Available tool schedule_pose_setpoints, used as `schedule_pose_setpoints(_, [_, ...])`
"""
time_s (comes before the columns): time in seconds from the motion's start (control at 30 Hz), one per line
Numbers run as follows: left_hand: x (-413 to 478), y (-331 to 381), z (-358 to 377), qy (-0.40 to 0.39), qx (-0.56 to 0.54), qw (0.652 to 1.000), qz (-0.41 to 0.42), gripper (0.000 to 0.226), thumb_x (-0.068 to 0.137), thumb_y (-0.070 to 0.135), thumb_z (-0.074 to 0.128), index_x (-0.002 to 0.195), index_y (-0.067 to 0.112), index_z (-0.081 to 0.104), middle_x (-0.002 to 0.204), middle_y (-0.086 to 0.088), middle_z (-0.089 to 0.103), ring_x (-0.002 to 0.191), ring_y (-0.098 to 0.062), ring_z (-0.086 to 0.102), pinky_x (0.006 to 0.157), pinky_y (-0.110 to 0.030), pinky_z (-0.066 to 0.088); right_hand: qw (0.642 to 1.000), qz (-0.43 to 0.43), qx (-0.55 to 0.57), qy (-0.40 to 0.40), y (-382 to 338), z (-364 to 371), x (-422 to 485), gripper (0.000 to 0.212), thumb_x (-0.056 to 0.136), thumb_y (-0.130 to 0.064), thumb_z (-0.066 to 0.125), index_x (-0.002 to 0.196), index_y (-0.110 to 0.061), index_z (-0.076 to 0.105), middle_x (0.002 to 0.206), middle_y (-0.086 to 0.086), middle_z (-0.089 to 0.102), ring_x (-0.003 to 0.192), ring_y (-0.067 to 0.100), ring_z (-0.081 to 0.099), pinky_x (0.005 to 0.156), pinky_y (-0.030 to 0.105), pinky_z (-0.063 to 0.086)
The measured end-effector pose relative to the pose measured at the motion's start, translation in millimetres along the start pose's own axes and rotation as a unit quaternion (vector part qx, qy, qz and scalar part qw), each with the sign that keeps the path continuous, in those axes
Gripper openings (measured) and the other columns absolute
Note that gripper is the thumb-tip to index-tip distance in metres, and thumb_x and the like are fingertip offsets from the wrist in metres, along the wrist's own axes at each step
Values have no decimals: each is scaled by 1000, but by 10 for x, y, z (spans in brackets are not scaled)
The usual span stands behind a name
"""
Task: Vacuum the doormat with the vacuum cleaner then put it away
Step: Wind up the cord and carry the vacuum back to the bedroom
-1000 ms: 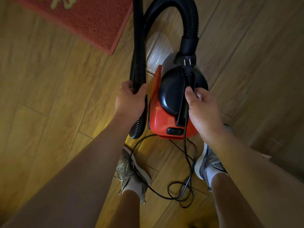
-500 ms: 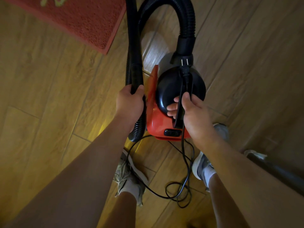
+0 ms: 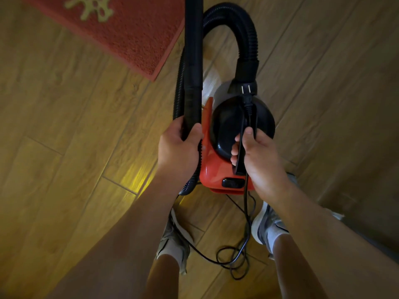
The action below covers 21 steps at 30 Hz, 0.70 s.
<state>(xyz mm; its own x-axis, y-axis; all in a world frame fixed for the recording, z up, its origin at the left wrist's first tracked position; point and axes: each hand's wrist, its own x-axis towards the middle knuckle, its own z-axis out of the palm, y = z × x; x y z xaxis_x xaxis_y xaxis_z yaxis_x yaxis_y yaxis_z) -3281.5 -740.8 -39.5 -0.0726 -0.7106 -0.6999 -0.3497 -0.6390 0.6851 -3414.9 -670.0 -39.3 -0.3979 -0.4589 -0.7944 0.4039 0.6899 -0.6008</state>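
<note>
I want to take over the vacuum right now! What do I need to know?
Left hand grips the black wand. Right hand grips the vacuum cleaner's handle, thumb on the cord.
Plug is out, lying by the hose collar; spare cord loops on the floor between the shoes. Doormat lies ahead, left.
Done: unplugged. Mat's cleanliness can't be judged.
Left: put the vacuum away, probably gathering the cord first.
</note>
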Motion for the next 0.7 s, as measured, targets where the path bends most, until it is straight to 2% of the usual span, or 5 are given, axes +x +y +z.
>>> schedule_pose_setpoints(0.17, [-226, 215, -222, -3, -16, 999, 28, 9, 92, 32, 60, 88, 29, 68, 74, -2, 69, 65, -24, 63, 68, -61, 56, 1000, -13, 0, 2, -268, 132, -294, 35, 109, -30, 38, 84, -11, 54, 61, 3, 52, 53, 16, 51, 51, 26, 45])
schedule_pose_setpoints(0.4, [-698, 832, -640, 2, -38, 996, 74, 11, 99, 28, 60, 93, 25, 68, 80, -23, 65, 62, -25, 58, 63, -57, 55, 999, -40, -9, -6, -851, 371, -897, 36, 110, -27, 38, 83, -10, 56, 61, 2, 52, 53, 13, 50, 49, 24, 44])
schedule_pose_setpoints(0.53, [-1012, 1226, -863, 4, -48, 992, 116, 15, 100, 23, 58, 89, 24, 67, 77, -20, 67, 62, -25, 58, 59, -52, 52, 998, -61, -21, -5, -1245, 477, -1299, 36, 110, -28, 38, 84, -11, 57, 62, 3, 53, 55, 15, 51, 50, 25, 45])
schedule_pose_setpoints(0.63, [-1276, 1559, -1013, 10, -74, 986, 146, 14, 101, 21, 58, 94, 26, 69, 74, -7, 70, 63, -18, 62, 60, -41, 50, 996, -92, -22, -6, -1571, 553, -1673, 36, 110, -28, 37, 84, -11, 57, 61, 2, 54, 55, 16, 51, 50, 24, 44])
schedule_pose_setpoints(0.7, [-1442, 1805, -1096, 9, -88, 983, 158, 15, 101, 21, 58, 97, 29, 70, 74, 0, 70, 67, -17, 64, 65, -41, 52, 993, -113, -23, -7, -1797, 599, -1901, 37, 110, -28, 36, 84, -11, 56, 61, 2, 54, 55, 17, 50, 50, 26, 44])
